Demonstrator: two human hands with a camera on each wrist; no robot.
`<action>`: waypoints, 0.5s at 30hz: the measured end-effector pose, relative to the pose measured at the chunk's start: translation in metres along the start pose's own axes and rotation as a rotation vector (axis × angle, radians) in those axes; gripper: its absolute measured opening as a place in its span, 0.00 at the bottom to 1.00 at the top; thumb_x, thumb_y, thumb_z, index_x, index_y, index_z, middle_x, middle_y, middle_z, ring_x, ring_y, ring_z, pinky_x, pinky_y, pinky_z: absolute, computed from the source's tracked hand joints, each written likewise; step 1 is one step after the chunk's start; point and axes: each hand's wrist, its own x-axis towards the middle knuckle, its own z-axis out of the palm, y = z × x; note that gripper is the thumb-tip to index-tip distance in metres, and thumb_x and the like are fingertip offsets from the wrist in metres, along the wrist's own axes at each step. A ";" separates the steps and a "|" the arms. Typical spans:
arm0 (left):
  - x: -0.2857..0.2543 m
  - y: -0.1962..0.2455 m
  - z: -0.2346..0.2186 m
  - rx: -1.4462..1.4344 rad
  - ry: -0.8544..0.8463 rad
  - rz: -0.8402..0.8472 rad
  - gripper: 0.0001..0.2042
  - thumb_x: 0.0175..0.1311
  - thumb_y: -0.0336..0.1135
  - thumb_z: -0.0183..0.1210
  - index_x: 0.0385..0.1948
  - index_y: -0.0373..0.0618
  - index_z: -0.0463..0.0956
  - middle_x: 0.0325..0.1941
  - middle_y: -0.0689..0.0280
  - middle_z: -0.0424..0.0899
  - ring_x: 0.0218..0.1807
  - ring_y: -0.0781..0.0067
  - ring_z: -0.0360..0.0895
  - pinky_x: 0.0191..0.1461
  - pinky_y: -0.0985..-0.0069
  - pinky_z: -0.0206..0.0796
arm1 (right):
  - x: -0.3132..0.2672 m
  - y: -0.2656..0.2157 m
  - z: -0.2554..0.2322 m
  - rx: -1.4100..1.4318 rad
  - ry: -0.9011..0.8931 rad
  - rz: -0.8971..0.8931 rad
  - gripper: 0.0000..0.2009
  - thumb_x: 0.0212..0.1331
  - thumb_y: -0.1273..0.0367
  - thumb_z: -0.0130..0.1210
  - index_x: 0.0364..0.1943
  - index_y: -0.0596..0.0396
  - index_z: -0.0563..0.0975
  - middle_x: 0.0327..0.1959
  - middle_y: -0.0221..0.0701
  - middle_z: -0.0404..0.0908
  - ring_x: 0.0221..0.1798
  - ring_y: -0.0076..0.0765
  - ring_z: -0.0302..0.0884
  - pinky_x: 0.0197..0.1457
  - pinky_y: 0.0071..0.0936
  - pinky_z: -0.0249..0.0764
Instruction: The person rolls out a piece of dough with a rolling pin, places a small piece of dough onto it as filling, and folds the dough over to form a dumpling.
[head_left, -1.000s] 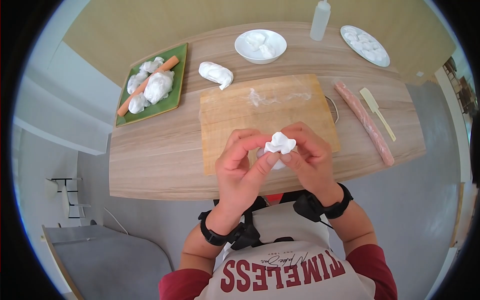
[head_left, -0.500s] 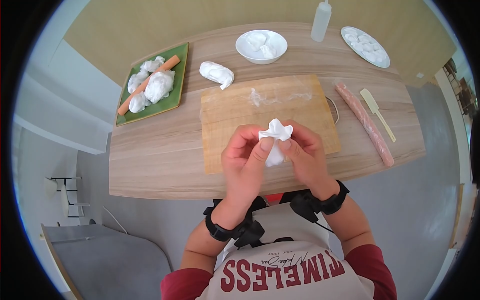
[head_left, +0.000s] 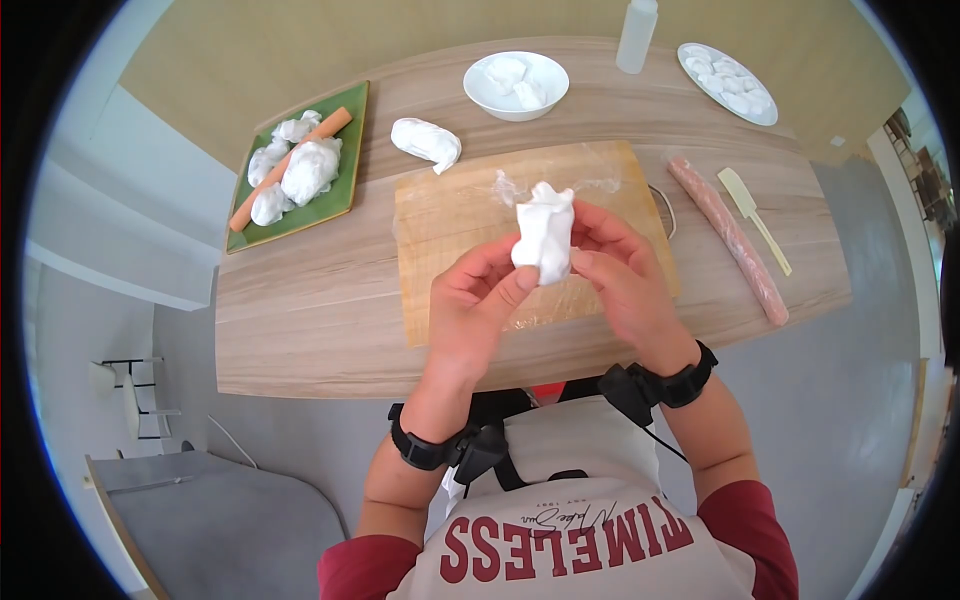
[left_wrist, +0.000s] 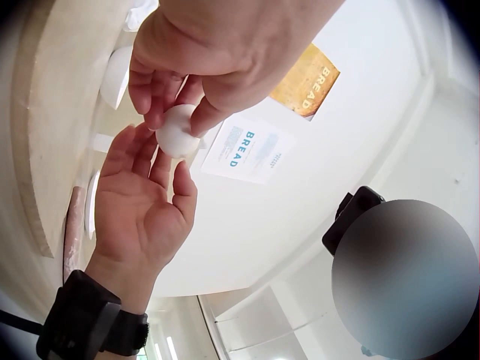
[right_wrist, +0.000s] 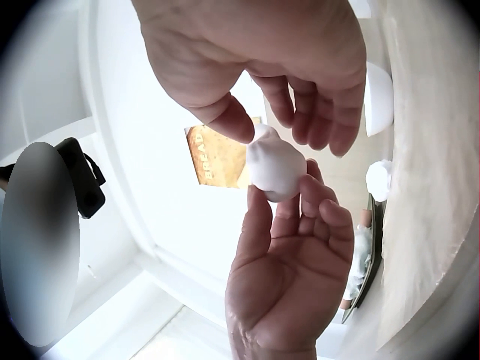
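Observation:
A soft white lump (head_left: 545, 240) with a ruffled top is up between both hands, above the near half of the wooden board (head_left: 440, 270). The left hand (head_left: 470, 300) pinches its lower left side, thumb in front. At its right side is the right hand (head_left: 635, 290), thumb and fingertips at the lump, fingers bent. In the left wrist view the white lump (left_wrist: 178, 131) looks round and smooth; in the right wrist view the lump (right_wrist: 276, 166) narrows toward its top, with the left hand's fingers (right_wrist: 259, 217) around its base.
Behind the board lie a wrapped white roll (head_left: 427, 142) and a white bowl (head_left: 516, 112). A green tray (head_left: 345, 190) with a rolling pin stands left. Rightward are a long pink roll (head_left: 728, 240), a spatula (head_left: 755, 220), a plate (head_left: 765, 112) and a bottle (head_left: 637, 38).
The lump has been raised away from the body and shows more of its length. Both hands have shifted down its sides, and the right fingers have spread a little wider.

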 end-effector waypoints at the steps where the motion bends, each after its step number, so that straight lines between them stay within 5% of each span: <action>1: 0.001 -0.002 -0.001 -0.036 0.008 0.040 0.17 0.58 0.25 0.59 0.50 0.37 0.71 0.44 0.63 0.80 0.46 0.77 0.75 0.50 0.79 0.67 | 0.001 -0.001 -0.001 -0.032 -0.020 -0.005 0.20 0.58 0.70 0.56 0.54 0.62 0.69 0.45 0.32 0.76 0.47 0.25 0.72 0.51 0.26 0.69; 9: 0.008 -0.005 0.004 0.035 -0.009 0.153 0.18 0.57 0.23 0.59 0.51 0.38 0.71 0.45 0.65 0.78 0.45 0.77 0.75 0.50 0.78 0.68 | 0.005 0.000 -0.004 -0.277 -0.047 -0.008 0.19 0.52 0.73 0.60 0.50 0.61 0.73 0.47 0.33 0.75 0.45 0.24 0.74 0.43 0.22 0.73; 11: 0.012 0.000 0.005 0.066 0.051 0.150 0.19 0.56 0.23 0.60 0.51 0.39 0.71 0.48 0.65 0.77 0.44 0.78 0.74 0.46 0.78 0.69 | 0.010 0.001 -0.005 -0.560 0.004 -0.211 0.17 0.51 0.73 0.61 0.47 0.60 0.75 0.44 0.33 0.76 0.42 0.23 0.74 0.38 0.20 0.74; 15: 0.030 -0.003 -0.006 0.147 0.056 0.174 0.17 0.54 0.24 0.62 0.48 0.38 0.74 0.51 0.65 0.74 0.42 0.80 0.73 0.42 0.81 0.68 | 0.018 0.008 -0.008 -0.582 -0.011 -0.212 0.17 0.51 0.72 0.62 0.47 0.60 0.75 0.44 0.32 0.76 0.40 0.23 0.74 0.38 0.20 0.74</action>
